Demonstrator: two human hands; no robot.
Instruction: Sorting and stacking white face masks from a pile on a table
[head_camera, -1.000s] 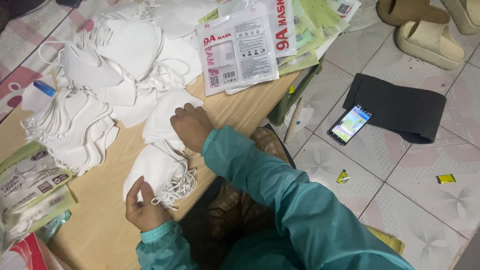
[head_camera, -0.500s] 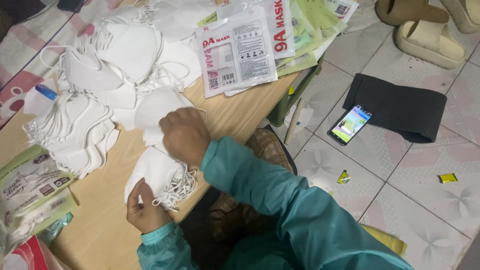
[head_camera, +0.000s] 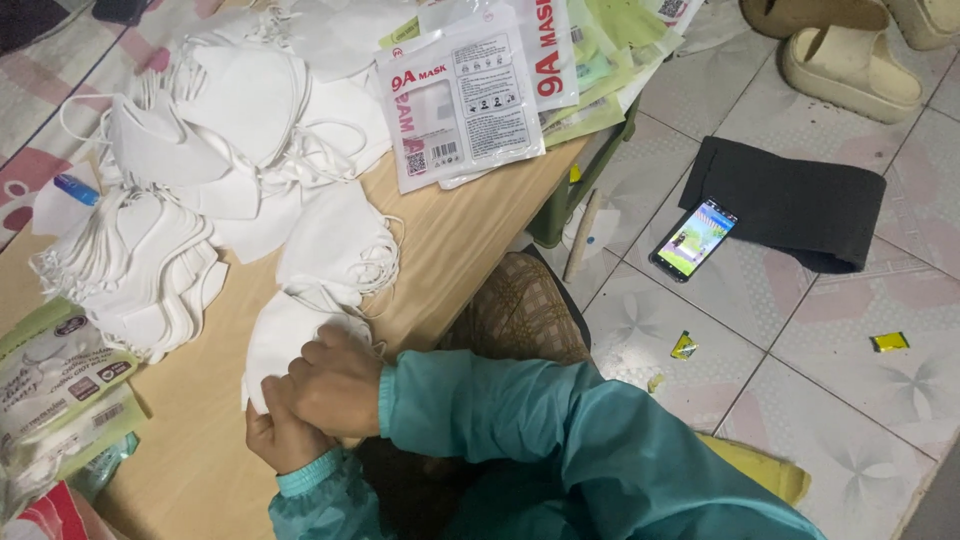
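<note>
My left hand (head_camera: 280, 435) and my right hand (head_camera: 335, 385) meet at the near edge of a low wooden table (head_camera: 470, 230). Both grip a small stack of white folded face masks (head_camera: 285, 335) with elastic ear loops. The right hand lies over the left, and the fingers of both are closed on the stack's near end. Another white mask (head_camera: 335, 240) lies just beyond the stack. A large heap of white masks (head_camera: 200, 140) covers the table's far left. Both sleeves are teal.
Printed mask packets (head_camera: 465, 100) lie at the table's far end, more packets (head_camera: 55, 385) at the left. On the tiled floor to the right lie a lit phone (head_camera: 693, 238), a black cloth (head_camera: 790, 200) and beige slippers (head_camera: 850, 65).
My right hand came back from the mask further out on the table and closed over my left hand on the stack. The view has shifted a little.
</note>
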